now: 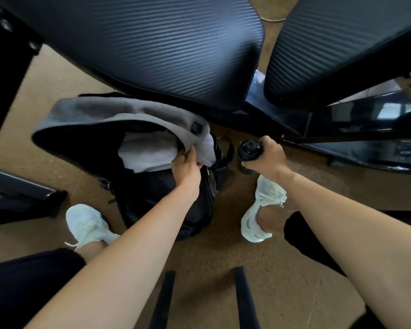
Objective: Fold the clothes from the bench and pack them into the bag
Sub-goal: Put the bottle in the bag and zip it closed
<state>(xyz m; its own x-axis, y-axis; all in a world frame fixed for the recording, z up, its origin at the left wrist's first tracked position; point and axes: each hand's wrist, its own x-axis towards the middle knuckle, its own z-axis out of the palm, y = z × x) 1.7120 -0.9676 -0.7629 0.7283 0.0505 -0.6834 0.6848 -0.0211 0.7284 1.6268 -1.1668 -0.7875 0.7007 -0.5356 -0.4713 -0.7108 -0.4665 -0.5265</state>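
The bag (166,193), black and open, sits on the brown speckled floor (223,257) between two white shoes (88,224), just below the worktop (152,43), whose two black ribbed pads rest on a glossy black frame (342,129). A grey garment (119,112) drapes over the bag's mouth, with a paler folded cloth (150,150) inside. The left hand (186,166) pinches the garment's edge. The right hand (268,155) grips the top of a dark bottle (249,149) beside the bag.

black ribbed bench pads (152,43), grey-flapped black bag (166,198), pale grey folded cloth (150,150), black bottle cap (250,149), white sneakers (88,224), brown speckled floor (211,269)
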